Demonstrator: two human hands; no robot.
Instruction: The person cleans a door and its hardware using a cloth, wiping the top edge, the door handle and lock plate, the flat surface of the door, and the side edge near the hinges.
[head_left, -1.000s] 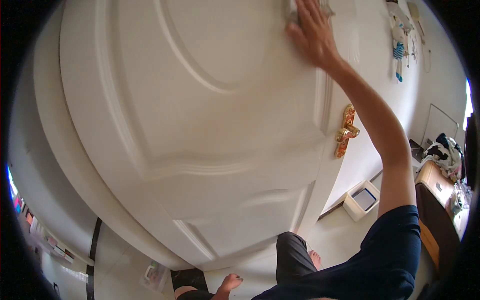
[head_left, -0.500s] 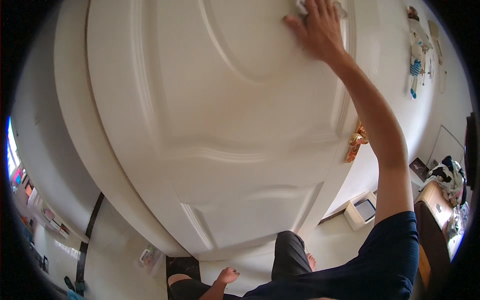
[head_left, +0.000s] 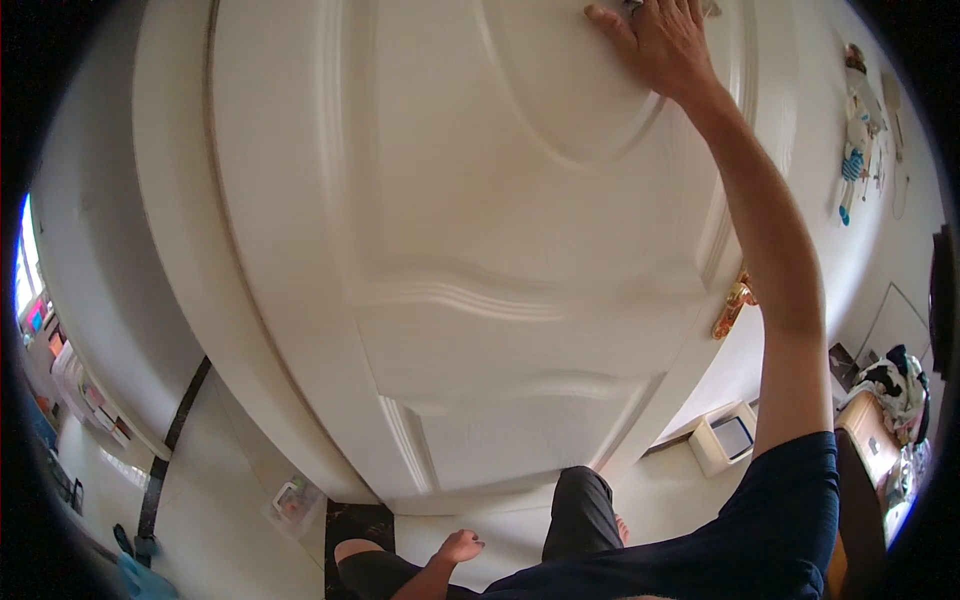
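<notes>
My right hand (head_left: 668, 45) is raised high against the white panelled door (head_left: 480, 220), near its right side. Its thumb points out to the left, and the fingertips run past the top of the view. Under the palm, bits of a pale cloth (head_left: 711, 8) show on both sides; most of it is covered by the hand. My left hand (head_left: 461, 546) hangs low before my body, its fingers loosely curled, with nothing visible in them. On the door's right edge, behind my right forearm, sits an ornate gold handle (head_left: 735, 306).
The door frame (head_left: 215, 260) curves down the left. A clear plastic box (head_left: 294, 506) lies on the floor beside it. To the right stand a cream bin (head_left: 722, 440) and a brown cabinet (head_left: 872, 432) piled with clothes (head_left: 893, 390). A plush toy (head_left: 855, 160) hangs on the wall.
The view has swung slightly, so the door and its handle sit farther right. My right hand has slid upward on the door, and less of the cloth shows. The left hand stays low and curled.
</notes>
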